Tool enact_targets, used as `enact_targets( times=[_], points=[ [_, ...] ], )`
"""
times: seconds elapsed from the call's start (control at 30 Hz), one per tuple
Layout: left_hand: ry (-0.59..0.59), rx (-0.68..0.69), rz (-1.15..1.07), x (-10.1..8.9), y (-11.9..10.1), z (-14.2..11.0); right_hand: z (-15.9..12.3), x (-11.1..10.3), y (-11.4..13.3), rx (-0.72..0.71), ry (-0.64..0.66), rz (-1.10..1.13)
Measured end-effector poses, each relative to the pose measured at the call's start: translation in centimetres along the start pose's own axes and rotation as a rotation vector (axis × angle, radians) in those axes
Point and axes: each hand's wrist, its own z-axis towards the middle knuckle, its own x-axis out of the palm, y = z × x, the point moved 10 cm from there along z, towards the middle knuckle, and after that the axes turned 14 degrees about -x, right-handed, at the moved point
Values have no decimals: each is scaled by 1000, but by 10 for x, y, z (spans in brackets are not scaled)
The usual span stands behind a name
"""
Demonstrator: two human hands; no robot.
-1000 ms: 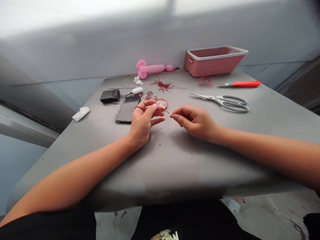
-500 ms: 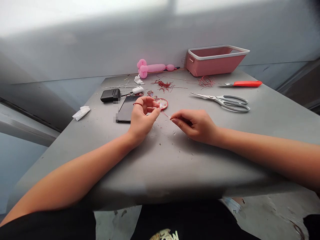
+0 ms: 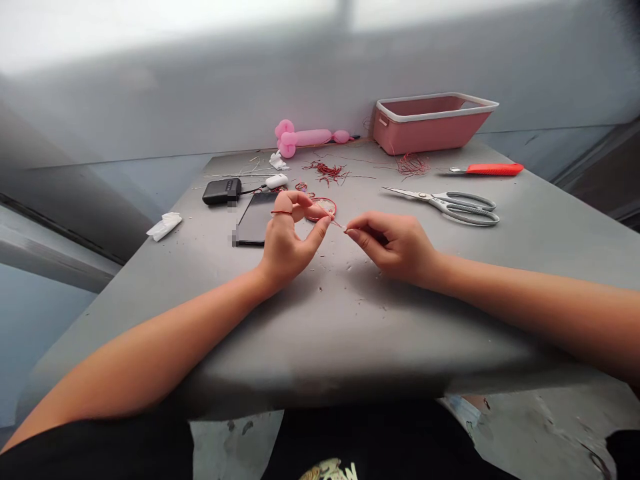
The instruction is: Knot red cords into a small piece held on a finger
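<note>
Pinching a thin red thread point(image 3: 337, 223) between my two hands, I work above a smooth grey tabletop point(image 3: 320, 343), the strand spanning the short gap from one set of fingertips to the other. The step in hand looks to be fine threading or tying, though the detail is too small to confirm. In my judgement, the next move calls for a steady right pinch and a light left one, with enough slack to guide the strand without losing its end.

My left hand point(image 3: 296, 243), palm partly turned up, has thumb and forefinger brought together on the thread, the fingers behind them loosely curled; a red band crosses one finger, and whether it belongs to the same strand I cannot tell. My right hand point(image 3: 395, 245) has thumb and forefinger clamped together at the thread's other end, where a tiny pale speck point(image 3: 344, 229) shows at the tips, too small to identify.

Just behind my left fingertips sits a shallow round dish with a red rim point(image 3: 335, 209), partly hidden by them. A flat black rectangular phone point(image 3: 253, 223) lies beside my left hand; grey-handled metal scissors point(image 3: 443, 202) rest beyond my right, untouched.
</note>
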Motion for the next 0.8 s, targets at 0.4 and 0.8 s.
enact_targets(
  times=[0.4, 0.8],
  points=[
    [224, 28, 97, 24, 1, -6, -1, -10, -6, 83, -100, 92],
    [256, -112, -105, 20, -8, -5, 9, -27, 3, -9, -84, -10]
  ],
)
